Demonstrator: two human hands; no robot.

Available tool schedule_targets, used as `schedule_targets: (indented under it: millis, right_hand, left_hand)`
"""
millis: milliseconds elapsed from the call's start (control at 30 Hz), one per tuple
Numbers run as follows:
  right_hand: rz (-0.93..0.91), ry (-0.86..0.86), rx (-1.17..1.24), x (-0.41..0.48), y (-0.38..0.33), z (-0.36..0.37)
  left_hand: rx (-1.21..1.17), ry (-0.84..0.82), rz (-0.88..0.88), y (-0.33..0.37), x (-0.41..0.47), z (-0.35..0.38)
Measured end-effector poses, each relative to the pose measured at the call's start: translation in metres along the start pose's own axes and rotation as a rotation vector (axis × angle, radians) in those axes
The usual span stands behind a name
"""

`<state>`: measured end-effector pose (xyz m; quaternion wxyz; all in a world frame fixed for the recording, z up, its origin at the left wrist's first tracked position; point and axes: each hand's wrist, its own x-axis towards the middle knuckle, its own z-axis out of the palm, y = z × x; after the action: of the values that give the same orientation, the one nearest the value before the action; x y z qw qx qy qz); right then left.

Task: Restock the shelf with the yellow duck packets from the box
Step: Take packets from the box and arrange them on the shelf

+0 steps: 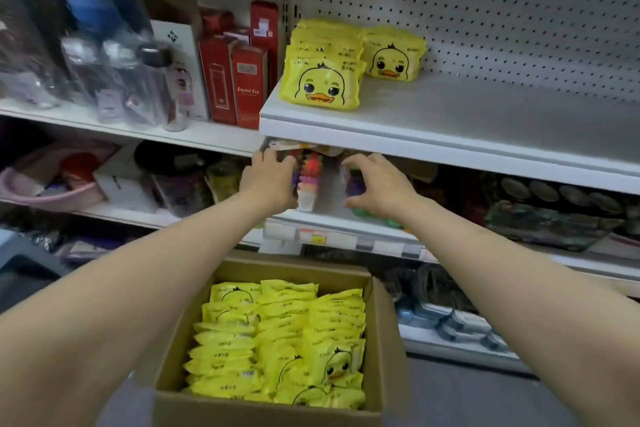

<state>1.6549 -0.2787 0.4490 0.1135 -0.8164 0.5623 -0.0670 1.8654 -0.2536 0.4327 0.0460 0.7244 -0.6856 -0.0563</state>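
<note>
Both below the shelf (450,121): my right hand (375,184) curls its fingers (356,160) round a purple pack (354,184); my left hand (268,180), cannot tell.

Yellow duck packets (322,87), orange-billed, black-outlined, at 12 o'clock on the white shelf (450,121). More yellow packets (277,340) in the brown box (384,340) at 6 o'clock. Red cartons (242,80) at 10 o'clock. Multicolour pack (309,173) and purple pack (349,180) mid-frame. Hole-dotted grey pegboard (485,10) at 1 o'clock.

We see glossy yellow plastic packets (323,88) on a smooth white metal shelf (485,121), a matt brown cardboard box (389,340) below, and a perforated metal back panel (502,10).
</note>
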Motion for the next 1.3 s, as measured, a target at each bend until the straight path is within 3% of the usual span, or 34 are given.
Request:
schedule_targets:
  millis: [300,667,967,1133,1300]
  right_hand:
    - [0.069,-0.44,-0.006,-0.015,0.03,0.144]
    - [0.136,-0.898,0.04,-0.038,0.079,0.295]
    - [0.029,-0.941,-0.055,-0.039,0.098,0.352]
    - [-0.036,-0.928,-0.072,-0.042,0.102,0.357]
    - [0.027,-0.996,0.071,-0.043,0.112,0.35]
  left_hand:
    - [-0.04,-0.333,-0.134,-0.05,-0.035,0.133]
    - [-0.233,-0.726,-0.233,-0.037,-0.074,0.271]
    - [-0.526,-0.905,-0.383,-0.039,-0.103,0.329]
    - [-0.573,-0.9,-0.435,-0.037,-0.111,0.339]
    - [-0.602,-0.879,-0.451,-0.037,-0.106,0.337]
